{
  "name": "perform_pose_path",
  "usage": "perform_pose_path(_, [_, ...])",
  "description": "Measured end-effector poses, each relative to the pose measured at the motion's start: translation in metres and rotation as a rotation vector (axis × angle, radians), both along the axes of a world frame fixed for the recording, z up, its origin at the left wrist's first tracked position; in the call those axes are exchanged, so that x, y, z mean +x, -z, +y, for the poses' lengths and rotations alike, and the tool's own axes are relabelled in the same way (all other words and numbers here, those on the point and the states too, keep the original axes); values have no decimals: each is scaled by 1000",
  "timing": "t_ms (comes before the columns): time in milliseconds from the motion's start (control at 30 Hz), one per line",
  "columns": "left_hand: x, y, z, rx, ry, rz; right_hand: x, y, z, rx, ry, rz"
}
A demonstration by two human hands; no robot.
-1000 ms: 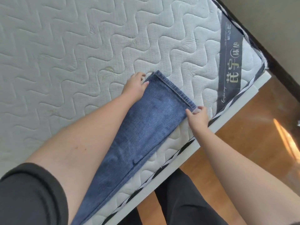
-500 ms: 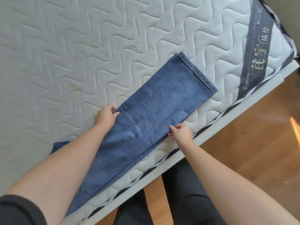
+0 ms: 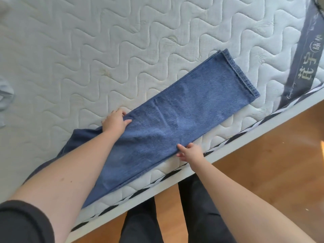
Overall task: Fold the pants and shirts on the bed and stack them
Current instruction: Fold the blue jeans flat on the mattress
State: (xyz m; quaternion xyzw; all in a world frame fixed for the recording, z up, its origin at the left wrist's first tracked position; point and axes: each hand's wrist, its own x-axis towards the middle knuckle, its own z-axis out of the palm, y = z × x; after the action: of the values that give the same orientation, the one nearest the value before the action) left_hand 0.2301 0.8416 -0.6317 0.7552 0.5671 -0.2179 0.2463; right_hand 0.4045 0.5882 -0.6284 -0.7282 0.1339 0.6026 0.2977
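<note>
A: Blue jeans (image 3: 175, 120) lie flat, legs doubled, along the near edge of the quilted mattress (image 3: 122, 50).

B: Left hand (image 3: 114, 122) pinches the far edge mid-leg; right hand (image 3: 190, 152) pinches the near edge. A grey garment (image 3: 5, 95) sits far left.

Soft daylight is falling evenly across the mattress (image 3: 122, 50), giving only faint shadows beneath the left hand (image 3: 114, 122) and right hand (image 3: 191, 152). Beyond the right hand, a bright patch is glaring on the wooden floor (image 3: 280, 163), perhaps sunlight. Wide-angle distortion is bending the bed edge, and the label (image 3: 301, 67) far past the right hand is blurring.
</note>
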Motion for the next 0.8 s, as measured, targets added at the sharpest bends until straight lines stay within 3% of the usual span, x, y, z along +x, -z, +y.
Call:
perform_pose_path(133, [-45, 0, 9, -14, 58, 32, -9, 2, -11, -42, -120, -194])
perform_pose_path(267, [-87, -4, 16, 6, 90, 32, -21, -4, -10, -100, -161, -252])
perform_pose_path(400, [-118, -12, 18, 56, 99, -19, -44, -13, 2, -128, -388, -389])
perform_pose_path(600, [-164, -24, 29, 171, 131, -48, -88, -25, 58, 124, -450, -463])
perform_pose_path(800, [-193, -24, 40, 132, 211, -79, -128, -27, 132, 401, -879, -567])
